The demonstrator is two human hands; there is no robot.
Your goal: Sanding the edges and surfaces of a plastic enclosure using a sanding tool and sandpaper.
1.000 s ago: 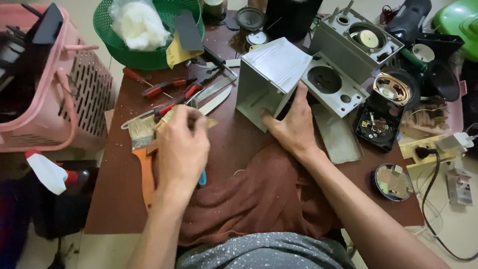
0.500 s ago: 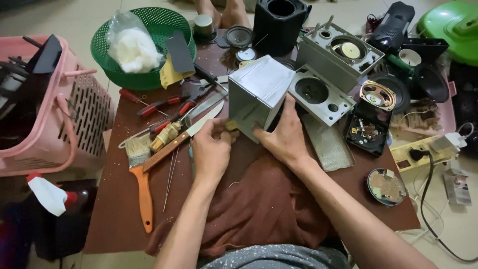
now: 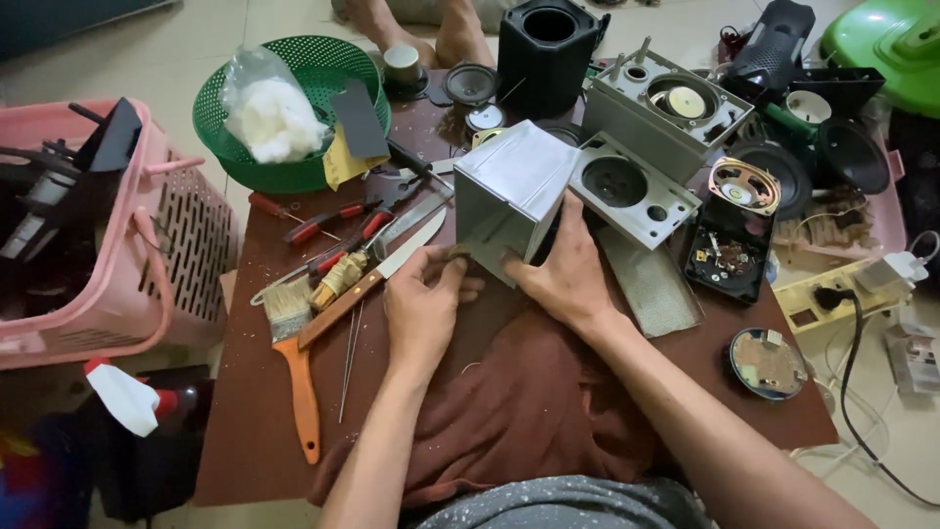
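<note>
A cluttered brown table (image 3: 255, 431) holds tools and speaker parts. The right hand (image 3: 563, 274) grips the grey box (image 3: 509, 196) at its lower edge; the left hand (image 3: 426, 304), fingers curled, touches the box's near corner beside a knife (image 3: 367, 284).

The lower front corner of the grey speaker box (image 3: 509, 196) is covered by my right hand (image 3: 563, 274), and the fingertips of my left hand (image 3: 423, 309) go under its edge, so I cannot tell what they touch there. The pink basket (image 3: 147, 284) is cut by the left edge of the picture and the green thing (image 3: 886, 44) by the top right corner (its kind I cannot tell). The small parts inside the open black speaker back (image 3: 729, 260) are too small to tell.
</note>
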